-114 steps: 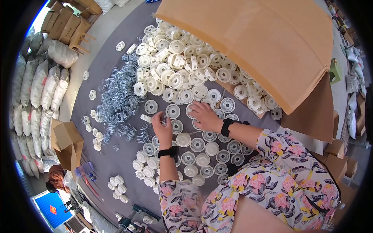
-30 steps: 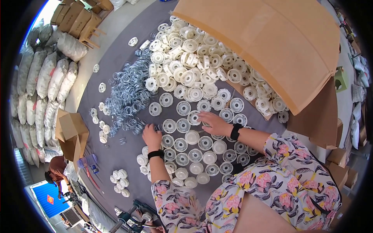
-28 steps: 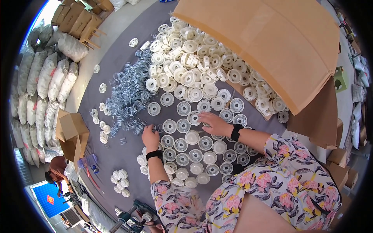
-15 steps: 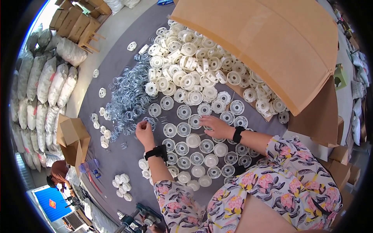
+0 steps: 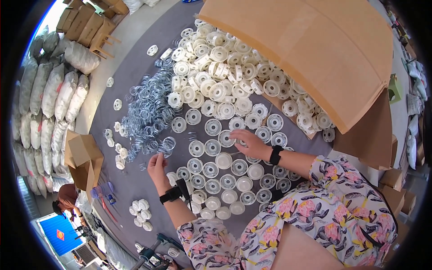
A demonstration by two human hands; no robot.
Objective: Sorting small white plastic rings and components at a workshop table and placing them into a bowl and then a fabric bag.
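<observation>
The fingers of the left hand [image 5: 157, 170] are held close together, and a coil spring [image 5: 169, 142] is seen just beyond their tips; whether it is grasped cannot be told. Farther beyond them, a spring heap [image 5: 150, 101] is spread on the grey counter [image 5: 139, 184]. The fingers of the right hand [image 5: 253, 144] are loosely bent at the edge of a white disc [image 5: 222, 140]; whether it is gripped cannot be told. Beyond those fingers, white wheels [image 5: 220, 76] are piled beside a carton [image 5: 306, 40]. Nearer the body, between both hands, round pieces [image 5: 227, 182] are set out.
</observation>
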